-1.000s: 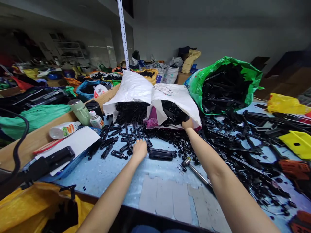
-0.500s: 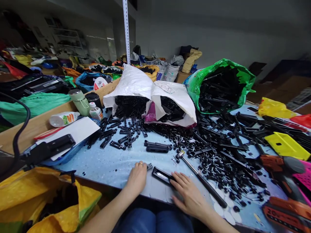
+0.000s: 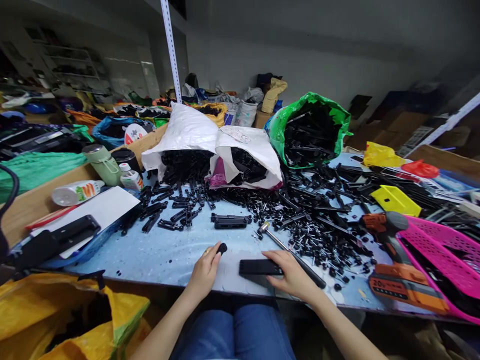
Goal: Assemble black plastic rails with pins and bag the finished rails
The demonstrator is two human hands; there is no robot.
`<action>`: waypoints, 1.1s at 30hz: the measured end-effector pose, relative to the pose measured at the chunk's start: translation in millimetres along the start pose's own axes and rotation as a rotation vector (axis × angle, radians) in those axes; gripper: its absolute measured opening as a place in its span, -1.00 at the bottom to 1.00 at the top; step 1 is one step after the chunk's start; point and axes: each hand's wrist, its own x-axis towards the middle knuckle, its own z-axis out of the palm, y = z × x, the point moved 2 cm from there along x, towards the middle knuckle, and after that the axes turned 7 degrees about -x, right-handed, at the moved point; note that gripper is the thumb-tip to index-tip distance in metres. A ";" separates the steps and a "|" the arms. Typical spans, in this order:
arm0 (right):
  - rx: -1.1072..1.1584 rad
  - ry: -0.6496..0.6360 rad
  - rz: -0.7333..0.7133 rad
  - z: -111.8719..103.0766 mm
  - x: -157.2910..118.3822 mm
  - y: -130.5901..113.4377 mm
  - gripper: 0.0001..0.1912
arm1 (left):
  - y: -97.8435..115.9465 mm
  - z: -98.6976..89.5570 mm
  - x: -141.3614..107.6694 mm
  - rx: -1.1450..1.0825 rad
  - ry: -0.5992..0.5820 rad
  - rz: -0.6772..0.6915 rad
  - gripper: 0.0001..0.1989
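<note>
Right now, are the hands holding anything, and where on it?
The left hand pinches a small black part, its round end showing past the fingertips. The right hand holds a flat black piece by its right end.

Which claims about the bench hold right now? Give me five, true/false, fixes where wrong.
1. The right hand is at one end of the black rectangular part. True.
2. The left hand holds the hammer. False: it holds a small round black piece; the hammer lies on the blue table.
3. The green bag is open, with black parts inside. True.
4. The drill is left of the hammer. False: it is to the hammer's right.
5. The pink basket is right of the drill. True.
</note>
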 end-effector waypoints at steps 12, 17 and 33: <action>0.597 0.007 0.129 40.9 47.0 -50.3 -0.55 | 29.7 6.6 -1.7 -0.156 0.061 0.006 -0.63; 1.357 -0.043 0.220 38.3 47.9 -53.2 -0.34 | 50.6 7.1 1.9 -0.240 0.082 0.017 -0.64; 0.571 0.229 -0.142 -13.1 45.6 -42.8 -0.53 | 70.1 8.9 -4.4 0.059 0.125 0.309 -0.66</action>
